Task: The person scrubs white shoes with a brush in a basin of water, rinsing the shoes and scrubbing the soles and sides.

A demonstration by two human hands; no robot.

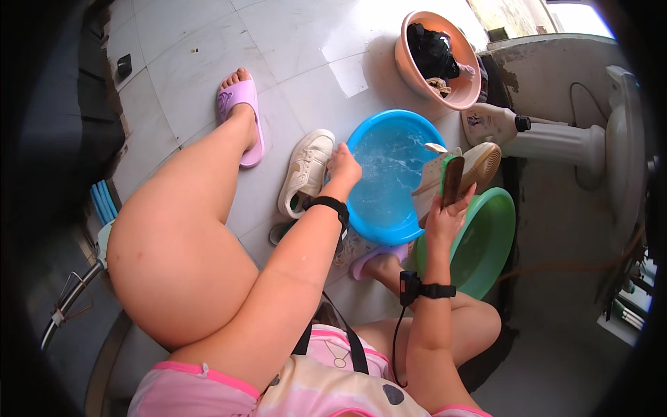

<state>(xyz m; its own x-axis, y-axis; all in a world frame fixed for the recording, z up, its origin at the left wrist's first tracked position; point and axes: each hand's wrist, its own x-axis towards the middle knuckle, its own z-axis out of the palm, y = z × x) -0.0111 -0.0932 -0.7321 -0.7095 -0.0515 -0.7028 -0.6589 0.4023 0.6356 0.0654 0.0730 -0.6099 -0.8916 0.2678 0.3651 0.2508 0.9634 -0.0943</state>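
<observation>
My right hand [448,216] grips a wooden-backed scrubbing brush [453,180] with green bristles, held upright over the right rim of a blue plastic basin [388,237] of water. Beside the brush, a cream box or board [435,172] and a white shoe with a tan sole [482,161] show past the basin's rim. My left hand [344,167], fingers curled, is at the basin's left rim, next to a white sneaker [310,167] on the tiles; whether it holds anything cannot be made out. White laces [354,247] lie below the blue basin.
A green basin [508,224] leans at the right. Behind it are a plastic jug with a black cap [490,125] and a sink pedestal [563,146]. A peach basin [404,57] holds dark clothes. My feet in pink slippers [252,140] flank the blue basin.
</observation>
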